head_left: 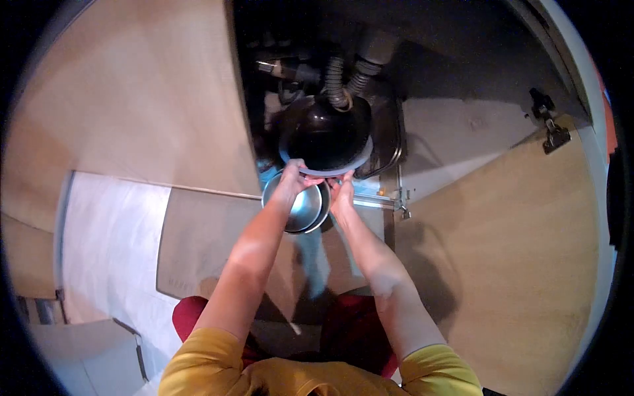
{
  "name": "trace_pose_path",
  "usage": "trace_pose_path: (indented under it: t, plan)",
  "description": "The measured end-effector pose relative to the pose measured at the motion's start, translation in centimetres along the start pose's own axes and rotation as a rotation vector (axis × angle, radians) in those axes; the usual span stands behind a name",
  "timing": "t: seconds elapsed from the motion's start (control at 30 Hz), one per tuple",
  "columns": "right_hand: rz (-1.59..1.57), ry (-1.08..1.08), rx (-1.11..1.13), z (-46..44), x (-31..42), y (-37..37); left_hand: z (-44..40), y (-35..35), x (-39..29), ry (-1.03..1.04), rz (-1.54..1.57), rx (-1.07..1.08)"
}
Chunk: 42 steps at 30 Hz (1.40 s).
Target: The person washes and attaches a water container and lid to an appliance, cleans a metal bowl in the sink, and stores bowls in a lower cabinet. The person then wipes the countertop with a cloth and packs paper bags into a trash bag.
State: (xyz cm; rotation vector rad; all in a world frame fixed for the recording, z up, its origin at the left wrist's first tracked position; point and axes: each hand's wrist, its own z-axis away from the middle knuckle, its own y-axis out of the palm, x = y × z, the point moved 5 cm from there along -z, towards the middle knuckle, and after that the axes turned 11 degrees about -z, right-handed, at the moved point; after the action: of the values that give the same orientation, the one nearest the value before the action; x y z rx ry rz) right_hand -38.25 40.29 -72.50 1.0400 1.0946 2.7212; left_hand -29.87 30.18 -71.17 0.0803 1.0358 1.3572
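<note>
Inside the open cabinet is a dark, glossy basin [323, 142] with a pale rim, tilted toward me under the pipes. My left hand [295, 178] is closed on the near edge of that rim, with its thumb on top. Close beside it, my right hand [342, 191] also grips the near edge; some of its fingers are hidden beneath. Directly below my hands, shiny steel bowls [306, 210] appear nested at the cabinet's front edge. My wrists partly cover them, and I cannot tell what they rest on.
Ribbed drain hoses [335, 79] hang just above the basin. A dark tray-like rim [396, 148] lies to its right. The hinged wooden door [508, 257] stands open on the right, and a wooden panel [152, 92] is at left. A brown mat [211, 244] covers the floor.
</note>
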Motion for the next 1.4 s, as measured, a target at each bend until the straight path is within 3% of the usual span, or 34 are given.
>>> trace_pose_path:
  t: [0.03, 0.13, 0.2, 0.27, 0.33, 0.4, 0.47, 0.53, 0.6, 0.67, 0.7, 0.73, 0.77, 0.8, 0.87, 0.93, 1.0, 1.1, 1.17, 1.2, 1.27, 1.33, 1.4]
  plan:
    - [-0.011, -0.015, 0.053, -0.1, -0.4, -0.1, 0.4, -0.3, 0.0, 0.091, -0.016, 0.018]
    - [-0.104, -0.108, 0.240, 1.1, -0.3, -0.7, -0.2, -1.7, 0.3, 0.111, -0.013, 0.059]
    - [0.111, -0.116, 0.436, 2.0, -0.1, -0.8, -0.2, -2.1, 0.5, 0.078, 0.000, 0.070]
    - [0.091, -0.110, 0.487, -0.8, -1.8, -3.1, 1.2, -2.3, 0.2, 0.073, -0.046, 0.018]
    - [1.133, -0.386, 0.448, -1.1, -3.1, -2.6, 0.7, -2.9, 0.8, 0.022, -0.098, 0.024]
    - [1.437, -0.636, 0.306, 1.5, -4.1, -0.4, 1.0, -2.8, 1.7, 0.031, -0.061, 0.048]
    - [1.381, -0.615, 0.266, 2.0, -4.0, -0.5, 1.5, -2.7, 2.0, 0.029, 0.034, 0.089]
    - [1.471, -0.774, 0.364, 1.8, -4.5, -0.8, 3.2, -2.7, 1.3, -0.001, -0.053, 0.004]
    - [1.570, -0.666, 0.395, -0.2, -4.3, -2.4, 3.5, -3.3, 0.9, -0.040, -0.087, 0.012]
    - [1.673, -1.022, 0.466, 1.4, -1.1, -1.6, 6.6, -2.7, 0.1, -0.118, -0.153, 0.038]
    - [1.700, -0.631, 0.413, 0.3, 0.9, -1.9, 7.2, -3.1, 0.0, -0.170, -0.172, 0.143]
    - [1.663, -0.414, 0.370, 1.8, 3.5, -0.9, 8.5, -3.5, -0.1, -0.270, -0.136, 0.110]
    - [1.628, -0.209, 0.309, 3.5, 6.2, 0.1, 11.5, -3.1, -0.9, -0.207, -0.180, 0.093]
    - [1.568, -0.177, 0.268, 5.9, 8.9, 1.5, 14.7, -2.7, -1.6, -0.141, -0.225, 0.075]
    - [1.491, -0.177, 0.255, 6.0, 13.1, 1.0, 17.6, -3.0, -1.2, -0.203, -0.272, 0.099]
    - [1.588, -0.311, 0.144, 6.3, 16.7, 0.8, 19.3, -4.3, -0.4, -0.240, -0.332, 0.140]
    - [1.663, -0.527, 0.194, 4.9, 20.2, -0.3, 19.7, -5.0, 0.2, -0.282, -0.391, 0.179]
    - [1.516, -0.479, 0.028, 5.7, 22.8, 0.9, 19.6, -5.1, 0.5, -0.227, -0.349, 0.174]
    - [1.341, -0.547, -0.093, 6.0, 23.7, 1.8, 19.3, -6.4, 0.9, -0.230, -0.321, 0.176]
    - [1.309, -0.732, -0.027, 5.4, 23.7, 2.6, 19.2, -7.0, 1.1, -0.232, -0.292, 0.174]
    - [1.338, -0.694, -0.142, 3.9, 23.0, 4.3, 21.1, -6.9, 0.7, -0.201, -0.312, 0.181]
    - [1.274, -0.599, -0.087, 2.3, 21.6, 5.8, 23.0, -7.4, 0.4, -0.167, -0.342, 0.182]
    - [1.345, -0.840, 0.042, 0.1, 20.0, 7.1, 24.4, -8.2, 0.2, -0.150, -0.362, 0.192]
